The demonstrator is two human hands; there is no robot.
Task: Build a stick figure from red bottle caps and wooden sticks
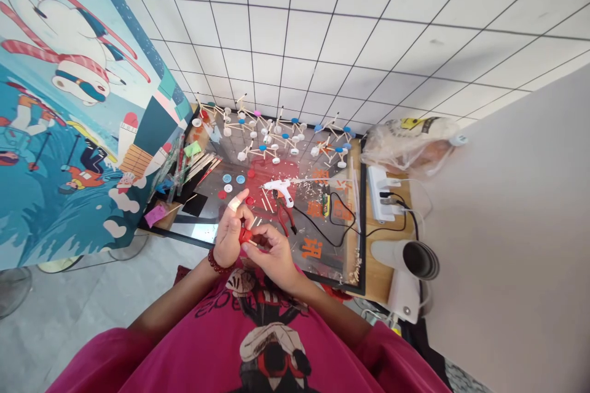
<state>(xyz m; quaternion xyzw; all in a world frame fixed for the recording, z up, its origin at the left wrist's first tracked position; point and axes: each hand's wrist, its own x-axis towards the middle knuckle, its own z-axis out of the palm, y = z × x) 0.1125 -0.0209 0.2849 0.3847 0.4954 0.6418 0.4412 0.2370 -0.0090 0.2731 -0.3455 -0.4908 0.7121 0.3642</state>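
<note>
Near the table's front edge, my left hand (229, 234) is closed on a small red cap (245, 235), with a bandage round one raised finger. My right hand (275, 253) meets it from the right, its thumb and fingers pinching a short pale stick (251, 242) against the cap. Beyond my hands lies a white glue gun (280, 189) with a black cord. Red-handled pliers (286, 214) rest just below it. Loose blue caps (240, 179), a white cap (228, 188) and red caps lie left of the gun.
Several stick-and-cap models (275, 138) stand along the table's back. Wooden sticks (199, 167) lie at the left, near a pink packet (155, 215). A power strip (381, 193), a plastic bag (410, 144) and stacked cups (419, 260) are at the right.
</note>
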